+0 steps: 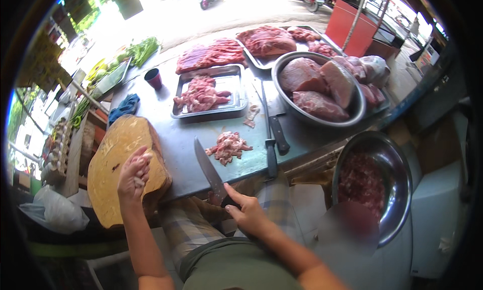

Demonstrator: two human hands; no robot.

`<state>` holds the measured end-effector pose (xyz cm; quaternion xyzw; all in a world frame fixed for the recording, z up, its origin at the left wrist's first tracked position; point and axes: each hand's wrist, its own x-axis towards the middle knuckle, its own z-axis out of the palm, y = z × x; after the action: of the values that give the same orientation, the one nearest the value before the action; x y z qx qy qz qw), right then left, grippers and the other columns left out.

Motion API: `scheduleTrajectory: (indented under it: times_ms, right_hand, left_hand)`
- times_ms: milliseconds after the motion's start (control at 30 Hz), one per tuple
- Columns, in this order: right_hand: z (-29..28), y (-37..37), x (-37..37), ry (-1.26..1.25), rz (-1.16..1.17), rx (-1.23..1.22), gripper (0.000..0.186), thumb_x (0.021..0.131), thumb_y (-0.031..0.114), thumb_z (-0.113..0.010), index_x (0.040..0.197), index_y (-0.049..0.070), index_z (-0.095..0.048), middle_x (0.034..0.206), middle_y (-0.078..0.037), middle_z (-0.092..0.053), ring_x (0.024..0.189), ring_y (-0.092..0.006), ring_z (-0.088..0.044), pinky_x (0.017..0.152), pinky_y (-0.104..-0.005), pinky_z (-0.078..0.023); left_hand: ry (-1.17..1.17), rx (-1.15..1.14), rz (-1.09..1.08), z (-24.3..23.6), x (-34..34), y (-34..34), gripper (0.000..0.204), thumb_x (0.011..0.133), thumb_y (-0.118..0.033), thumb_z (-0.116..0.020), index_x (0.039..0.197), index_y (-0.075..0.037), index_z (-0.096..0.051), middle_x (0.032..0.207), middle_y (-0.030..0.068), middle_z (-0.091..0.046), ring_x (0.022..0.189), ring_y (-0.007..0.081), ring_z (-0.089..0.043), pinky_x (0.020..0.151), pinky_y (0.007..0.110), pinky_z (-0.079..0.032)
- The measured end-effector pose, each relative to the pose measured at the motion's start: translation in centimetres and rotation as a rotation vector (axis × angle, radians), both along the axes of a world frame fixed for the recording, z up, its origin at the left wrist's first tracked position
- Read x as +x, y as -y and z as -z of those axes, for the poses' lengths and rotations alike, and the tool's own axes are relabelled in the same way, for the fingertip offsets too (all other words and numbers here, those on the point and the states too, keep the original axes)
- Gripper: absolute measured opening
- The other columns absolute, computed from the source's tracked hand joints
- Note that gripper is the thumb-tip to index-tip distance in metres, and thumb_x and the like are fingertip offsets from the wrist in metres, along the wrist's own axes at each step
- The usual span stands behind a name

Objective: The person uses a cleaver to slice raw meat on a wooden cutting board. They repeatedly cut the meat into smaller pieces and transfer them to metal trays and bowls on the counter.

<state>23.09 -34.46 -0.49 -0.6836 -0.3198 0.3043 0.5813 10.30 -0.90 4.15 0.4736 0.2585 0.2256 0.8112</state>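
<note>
A thick wooden chopping block, matt, pale and scored rough on top, sits at nine o'clock on a dull grey sheet-metal table. The knife at centre has a smooth steel blade with a soft sheen and a dark handle. Polished metal bowls gleam at three o'clock; a brushed metal tray holds wet, glossy raw meat. A blue cloth lies crumpled at ten o'clock.

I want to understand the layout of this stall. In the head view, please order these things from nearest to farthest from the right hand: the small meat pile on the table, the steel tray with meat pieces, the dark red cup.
From the right hand, holding the knife:
1. Small meat pile, just beyond the blade.
2. Steel tray, farther back at mid-table.
3. Dark red cup, far back on the left.
</note>
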Motion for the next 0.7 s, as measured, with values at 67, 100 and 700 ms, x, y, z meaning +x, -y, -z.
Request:
scheduleTrajectory:
  times_ms: [67, 100, 700]
  right_hand:
    - [0.3, 0.5, 0.0, 0.023, 0.022, 0.034, 0.061, 0.090, 0.001, -0.065, 0.149, -0.004, -0.048, 0.120, -0.032, -0.067, 0.104, -0.0356, -0.072, 0.090, -0.0354, -0.054]
    - [0.4, 0.8, 0.0, 0.016, 0.035, 0.022, 0.061, 0.090, 0.001, -0.065, 0.149, -0.003, -0.048, 0.121, -0.031, -0.068, 0.104, -0.0340, -0.072, 0.090, -0.0346, -0.054]
    - [1.5, 5.1, 4.1, -0.225, 0.377, 0.014, 0.063, 0.090, -0.010, -0.061, 0.151, -0.002, -0.048, 0.090, -0.007, -0.069, 0.063, -0.0099, -0.060, 0.056, -0.0253, -0.052]
  left_hand:
    - [0.074, 0.006, 0.031, -3.1, 2.9, 1.3, 0.044, 0.092, -0.005, -0.069, 0.132, 0.009, -0.056, 0.097, 0.0081, -0.066, 0.067, 0.0055, -0.054, 0.050, 0.016, -0.042]
    - [0.117, 0.022, 0.034, -4.6, 4.5, 2.0, 0.043, 0.092, -0.005, -0.070, 0.131, 0.009, -0.058, 0.097, 0.0086, -0.067, 0.068, 0.0059, -0.055, 0.050, 0.016, -0.043]
    - [-0.635, 1.105, -0.401, 4.3, 25.6, -10.0, 0.023, 0.092, -0.011, -0.065, 0.107, -0.001, -0.079, 0.095, 0.0128, -0.078, 0.089, 0.0182, -0.074, 0.082, 0.032, -0.054]
